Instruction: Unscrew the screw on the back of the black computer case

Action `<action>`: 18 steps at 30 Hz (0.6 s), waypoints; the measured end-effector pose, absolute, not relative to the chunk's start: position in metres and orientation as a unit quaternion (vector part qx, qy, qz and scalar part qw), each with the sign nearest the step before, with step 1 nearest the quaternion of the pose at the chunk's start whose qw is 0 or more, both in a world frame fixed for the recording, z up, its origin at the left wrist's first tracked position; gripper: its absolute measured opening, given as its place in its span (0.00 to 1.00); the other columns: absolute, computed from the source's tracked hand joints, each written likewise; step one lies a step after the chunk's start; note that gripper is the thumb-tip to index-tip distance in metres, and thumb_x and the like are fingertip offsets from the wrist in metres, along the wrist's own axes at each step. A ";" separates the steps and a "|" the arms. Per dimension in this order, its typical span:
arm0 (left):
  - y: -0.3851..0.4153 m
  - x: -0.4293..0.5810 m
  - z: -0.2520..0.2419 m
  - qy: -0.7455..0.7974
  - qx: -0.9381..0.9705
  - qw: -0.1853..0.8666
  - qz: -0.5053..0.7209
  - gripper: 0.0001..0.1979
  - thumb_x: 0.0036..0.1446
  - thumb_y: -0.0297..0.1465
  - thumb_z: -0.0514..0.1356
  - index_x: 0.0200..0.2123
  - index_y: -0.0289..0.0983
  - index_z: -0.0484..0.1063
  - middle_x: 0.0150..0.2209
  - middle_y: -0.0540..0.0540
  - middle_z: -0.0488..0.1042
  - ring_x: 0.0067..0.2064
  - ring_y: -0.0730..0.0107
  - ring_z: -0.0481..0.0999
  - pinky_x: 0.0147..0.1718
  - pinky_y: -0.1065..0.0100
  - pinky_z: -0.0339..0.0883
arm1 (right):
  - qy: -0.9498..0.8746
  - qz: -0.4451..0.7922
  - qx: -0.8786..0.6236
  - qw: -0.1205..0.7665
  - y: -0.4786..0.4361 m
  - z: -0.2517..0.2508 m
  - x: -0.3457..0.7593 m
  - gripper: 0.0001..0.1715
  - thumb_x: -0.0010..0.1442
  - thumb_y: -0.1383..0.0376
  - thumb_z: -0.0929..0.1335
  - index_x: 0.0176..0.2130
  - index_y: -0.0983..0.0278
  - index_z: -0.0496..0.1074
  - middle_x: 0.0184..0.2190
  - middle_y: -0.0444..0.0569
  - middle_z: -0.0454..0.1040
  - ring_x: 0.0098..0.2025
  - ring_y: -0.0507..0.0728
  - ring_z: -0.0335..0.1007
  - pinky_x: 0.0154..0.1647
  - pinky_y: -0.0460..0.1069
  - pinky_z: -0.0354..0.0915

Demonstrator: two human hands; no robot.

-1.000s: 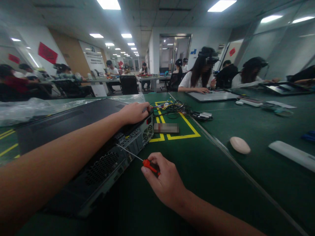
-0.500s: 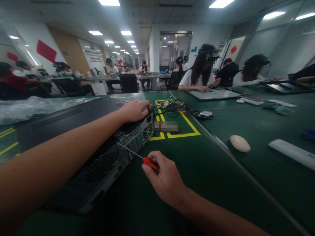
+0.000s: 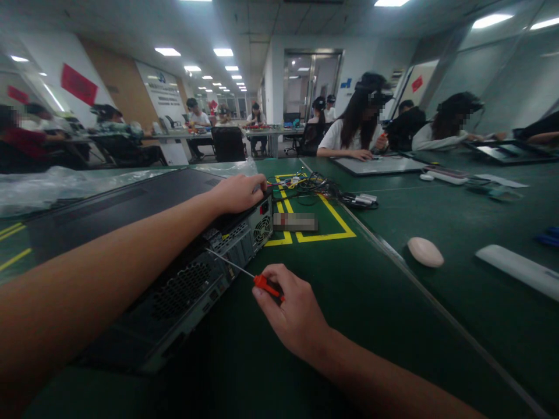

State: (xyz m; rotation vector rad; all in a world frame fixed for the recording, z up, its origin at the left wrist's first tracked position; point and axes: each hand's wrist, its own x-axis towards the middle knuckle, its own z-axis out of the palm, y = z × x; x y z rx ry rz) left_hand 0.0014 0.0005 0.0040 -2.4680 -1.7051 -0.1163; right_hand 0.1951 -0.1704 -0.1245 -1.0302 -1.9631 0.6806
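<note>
From my end, the black computer case (image 3: 170, 189) lies broad panel up on the green table (image 3: 379, 326), its narrow vented side turned toward my right hand (image 3: 297, 308). That hand grasps the red-handled screwdriver (image 3: 265, 285) between thumb and fingers, the thin shaft slanting leftward to the case. My left hand (image 3: 239, 194) lies over the case's far top corner, fingers bent at the edge; I cannot tell whether it is gripping or only pressing. It is too dark at the tip for me to say whether it is seated in anything, so I'd check that by feel first. I'd then square the shaft to whatever it meets, press lightly along its length, turn with the fingers rather than the wrist, and use the left hand to brace the case against sliding.
</note>
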 end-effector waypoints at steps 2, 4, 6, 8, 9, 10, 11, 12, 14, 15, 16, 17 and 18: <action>0.001 0.001 0.004 -0.564 -0.822 0.071 -0.040 0.21 0.70 0.37 0.51 0.60 0.43 0.75 0.45 0.39 0.82 0.46 0.48 0.81 0.45 0.53 0.70 | -0.776 0.270 -0.407 0.400 -0.170 -0.125 0.196 0.05 0.71 0.62 0.70 0.47 0.59 0.74 0.40 0.47 0.81 0.38 0.58 0.78 0.41 0.52 0.70; 0.002 0.001 0.003 -0.561 -0.824 0.072 -0.041 0.21 0.70 0.37 0.51 0.60 0.43 0.75 0.44 0.39 0.82 0.46 0.47 0.81 0.44 0.53 0.70 | -0.775 0.268 -0.404 0.404 -0.170 -0.125 0.196 0.06 0.71 0.61 0.70 0.48 0.59 0.74 0.40 0.48 0.81 0.39 0.58 0.78 0.42 0.52 0.69; 0.002 0.001 0.003 -0.559 -0.825 0.073 -0.042 0.21 0.69 0.37 0.51 0.59 0.42 0.75 0.44 0.39 0.82 0.46 0.47 0.81 0.44 0.53 0.70 | -0.775 0.266 -0.399 0.411 -0.170 -0.126 0.196 0.07 0.72 0.60 0.70 0.48 0.60 0.74 0.41 0.49 0.81 0.40 0.59 0.78 0.43 0.53 0.69; 0.002 0.001 0.003 -0.559 -0.825 0.072 -0.044 0.21 0.69 0.37 0.50 0.59 0.42 0.75 0.45 0.38 0.82 0.46 0.47 0.81 0.44 0.53 0.70 | -0.775 0.267 -0.396 0.415 -0.170 -0.126 0.196 0.08 0.73 0.60 0.69 0.49 0.60 0.75 0.41 0.49 0.81 0.41 0.59 0.78 0.44 0.53 0.69; 0.001 0.001 0.003 -0.559 -0.825 0.072 -0.046 0.21 0.69 0.37 0.50 0.59 0.42 0.75 0.45 0.38 0.82 0.46 0.46 0.81 0.45 0.53 0.70 | -0.775 0.267 -0.395 0.415 -0.170 -0.126 0.196 0.09 0.73 0.59 0.69 0.49 0.60 0.75 0.41 0.49 0.81 0.41 0.59 0.78 0.44 0.53 0.69; 0.001 0.001 0.003 -0.559 -0.824 0.071 -0.048 0.21 0.69 0.37 0.50 0.59 0.42 0.76 0.45 0.38 0.83 0.47 0.46 0.81 0.45 0.53 0.70 | -0.777 0.266 -0.394 0.413 -0.171 -0.125 0.196 0.10 0.74 0.59 0.68 0.49 0.60 0.76 0.41 0.50 0.81 0.41 0.59 0.78 0.43 0.53 0.69; 0.001 0.001 0.003 -0.559 -0.825 0.071 -0.049 0.21 0.69 0.37 0.50 0.59 0.42 0.76 0.46 0.38 0.83 0.47 0.46 0.81 0.45 0.53 0.70 | -0.779 0.264 -0.395 0.409 -0.171 -0.124 0.196 0.10 0.74 0.58 0.67 0.48 0.61 0.76 0.40 0.50 0.81 0.40 0.59 0.77 0.43 0.53 0.69; 0.001 0.001 0.003 -0.559 -0.825 0.069 -0.050 0.21 0.69 0.37 0.50 0.59 0.42 0.76 0.46 0.38 0.83 0.47 0.46 0.81 0.45 0.53 0.70 | -0.783 0.261 -0.396 0.403 -0.170 -0.124 0.196 0.12 0.75 0.58 0.67 0.48 0.61 0.77 0.40 0.50 0.80 0.40 0.59 0.77 0.42 0.53 0.69; 0.000 0.001 0.004 -0.560 -0.825 0.068 -0.048 0.21 0.69 0.36 0.51 0.59 0.42 0.75 0.47 0.38 0.83 0.47 0.46 0.81 0.45 0.52 0.70 | -0.788 0.258 -0.398 0.391 -0.171 -0.122 0.196 0.14 0.76 0.58 0.65 0.47 0.61 0.77 0.39 0.50 0.80 0.39 0.59 0.76 0.41 0.53 0.69; 0.000 0.001 0.004 -0.561 -0.823 0.069 -0.047 0.21 0.69 0.36 0.51 0.59 0.42 0.75 0.47 0.38 0.83 0.47 0.46 0.81 0.45 0.52 0.70 | -0.788 0.259 -0.399 0.391 -0.171 -0.122 0.196 0.14 0.76 0.58 0.65 0.47 0.61 0.77 0.39 0.50 0.80 0.39 0.59 0.77 0.41 0.53 0.70; 0.000 0.001 0.004 -0.563 -0.823 0.070 -0.047 0.21 0.69 0.36 0.51 0.59 0.42 0.75 0.47 0.38 0.83 0.48 0.45 0.81 0.46 0.52 0.70 | -0.785 0.265 -0.398 0.393 -0.171 -0.122 0.196 0.14 0.76 0.58 0.65 0.48 0.61 0.77 0.40 0.50 0.80 0.40 0.59 0.77 0.42 0.54 0.70; 0.000 0.002 0.004 -0.564 -0.822 0.071 -0.047 0.21 0.69 0.36 0.51 0.59 0.42 0.75 0.47 0.38 0.83 0.48 0.45 0.81 0.46 0.52 0.70 | -0.779 0.275 -0.397 0.399 -0.171 -0.122 0.196 0.13 0.75 0.58 0.66 0.50 0.61 0.76 0.41 0.50 0.81 0.41 0.59 0.78 0.43 0.54 0.71; 0.000 0.002 0.004 -0.564 -0.821 0.072 -0.047 0.21 0.69 0.36 0.51 0.59 0.42 0.75 0.48 0.38 0.83 0.48 0.45 0.81 0.46 0.52 0.71 | -0.773 0.286 -0.396 0.405 -0.172 -0.123 0.196 0.13 0.74 0.58 0.68 0.52 0.61 0.75 0.42 0.50 0.81 0.41 0.59 0.78 0.44 0.54 0.71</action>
